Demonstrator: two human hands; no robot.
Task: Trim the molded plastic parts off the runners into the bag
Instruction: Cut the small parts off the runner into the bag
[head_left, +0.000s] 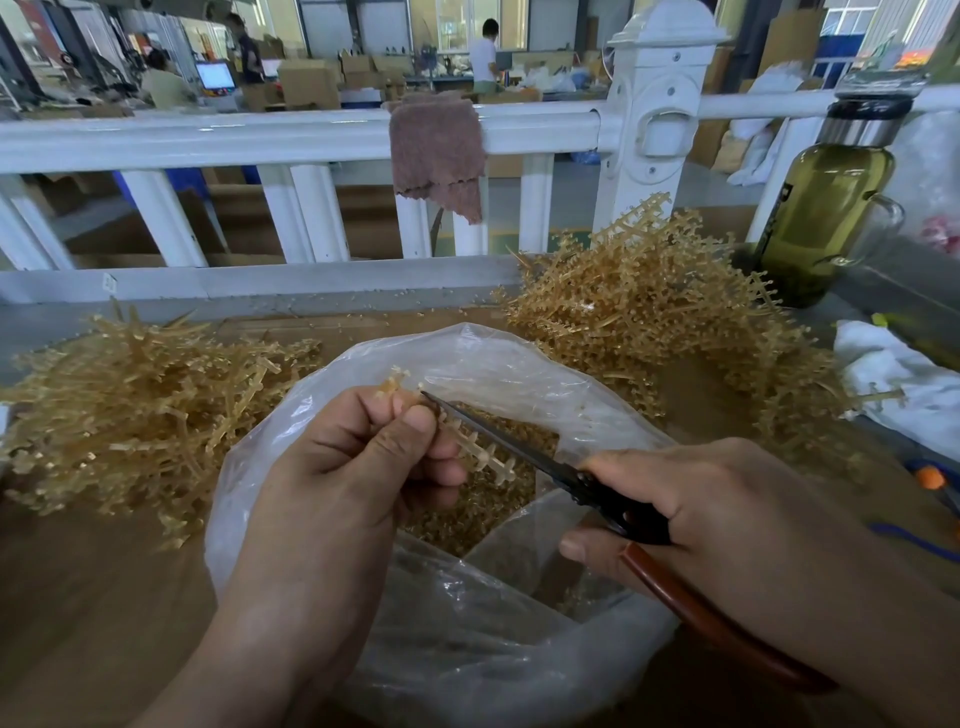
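My left hand pinches a tan plastic runner with small parts on its side branches, held over the open clear plastic bag. My right hand grips scissors with black blades and a red-brown handle. The blade tips lie along the runner, close to my left thumb. Loose tan parts lie inside the bag.
A heap of tan runners lies left of the bag; a second heap is at the right. A bottle of greenish liquid, white cloth, white railing with a brown rag. People work in the background.
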